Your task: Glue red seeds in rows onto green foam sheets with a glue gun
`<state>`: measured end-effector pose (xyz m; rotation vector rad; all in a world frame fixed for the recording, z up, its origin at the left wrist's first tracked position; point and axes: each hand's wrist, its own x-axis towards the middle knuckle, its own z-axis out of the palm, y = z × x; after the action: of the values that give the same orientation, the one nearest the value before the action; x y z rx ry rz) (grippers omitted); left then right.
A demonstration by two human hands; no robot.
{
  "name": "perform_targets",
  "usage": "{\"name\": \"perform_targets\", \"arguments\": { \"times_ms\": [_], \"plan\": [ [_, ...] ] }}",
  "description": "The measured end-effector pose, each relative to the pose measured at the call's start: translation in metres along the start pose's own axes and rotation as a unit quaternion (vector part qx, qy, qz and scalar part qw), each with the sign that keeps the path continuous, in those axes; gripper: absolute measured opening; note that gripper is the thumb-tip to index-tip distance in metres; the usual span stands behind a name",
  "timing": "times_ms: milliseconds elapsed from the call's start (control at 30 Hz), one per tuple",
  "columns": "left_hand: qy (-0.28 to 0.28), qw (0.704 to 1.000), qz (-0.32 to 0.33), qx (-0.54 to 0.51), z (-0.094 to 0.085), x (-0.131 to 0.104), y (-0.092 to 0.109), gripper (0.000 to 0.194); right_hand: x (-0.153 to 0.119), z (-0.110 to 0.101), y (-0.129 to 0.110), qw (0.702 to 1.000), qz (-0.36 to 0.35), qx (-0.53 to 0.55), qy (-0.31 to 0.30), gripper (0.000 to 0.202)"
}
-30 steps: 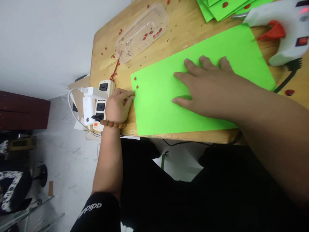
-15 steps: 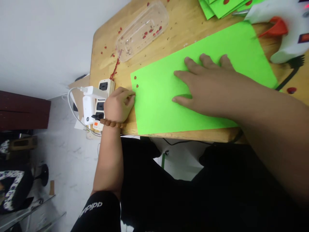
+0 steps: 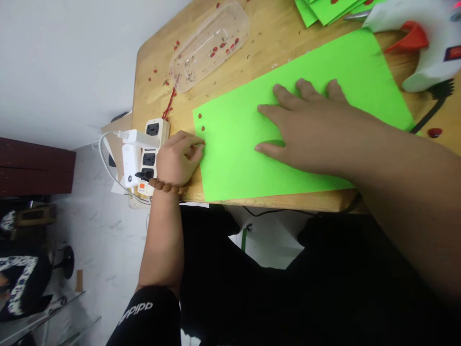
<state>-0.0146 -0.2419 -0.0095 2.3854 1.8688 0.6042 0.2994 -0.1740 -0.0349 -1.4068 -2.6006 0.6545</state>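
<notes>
A bright green sheet (image 3: pixel 237 168) lies on the wooden table, with two small red dots (image 3: pixel 200 116) near its left edge. My right hand (image 3: pixel 306 125) rests flat on the sheet, its fingers spread. At the sheet's left edge, my left hand (image 3: pixel 180 156) pinches a tiny reddish piece (image 3: pixel 203 142) between thumb and forefinger; the fingertips hide most of it. Beaded bracelet (image 3: pixel 167 186) circles my left wrist.
Left of my left hand sits a power strip (image 3: pixel 152 129) with white plugs and a cable. A clear tray (image 3: pixel 211 45) holds red bits. Green sheets (image 3: pixel 327 10) and a white glue gun (image 3: pixel 425 43) are at the upper right. A person (image 3: pixel 25 274) is at far left.
My left hand has shifted slightly right, its fingertips now over the sheet's left edge, with a reddish piece showing between them. My right hand has stayed on the sheet.
</notes>
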Motion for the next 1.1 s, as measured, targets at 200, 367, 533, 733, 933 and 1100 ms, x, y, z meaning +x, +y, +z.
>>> {"name": "perform_targets", "arguments": {
  "times_ms": [200,367,533,733,933,1100],
  "plan": [
    [-0.016,1.000,-0.008,0.007,0.0007,0.0002,-0.0010,0.016,-0.0009,-0.0007,-0.0035,1.000,0.009,0.002,0.006,0.081],
    [-0.001,1.000,0.011,0.002,0.0021,0.0005,-0.0036,0.014,-0.0014,0.0022,-0.0032,1.000,0.000,0.000,0.026,0.082],
    [0.018,0.999,0.036,-0.011,0.0025,0.0005,-0.0045,0.014,-0.0006,0.0078,0.0016,0.998,-0.026,0.013,0.059,0.082],
    [0.015,0.999,0.035,-0.010,0.0038,0.0011,-0.0053,0.014,-0.0001,0.0081,0.0020,0.998,-0.024,0.007,0.056,0.083],
    [0.017,0.999,0.037,0.001,0.0043,0.0012,-0.0064,0.014,-0.0008,0.0065,-0.0007,0.998,-0.017,-0.022,0.055,0.080],
    [0.018,0.999,0.033,0.006,0.0037,0.0004,-0.0056,0.015,0.0004,0.0075,-0.0002,0.998,-0.017,-0.017,0.054,0.081]
  ]
}}
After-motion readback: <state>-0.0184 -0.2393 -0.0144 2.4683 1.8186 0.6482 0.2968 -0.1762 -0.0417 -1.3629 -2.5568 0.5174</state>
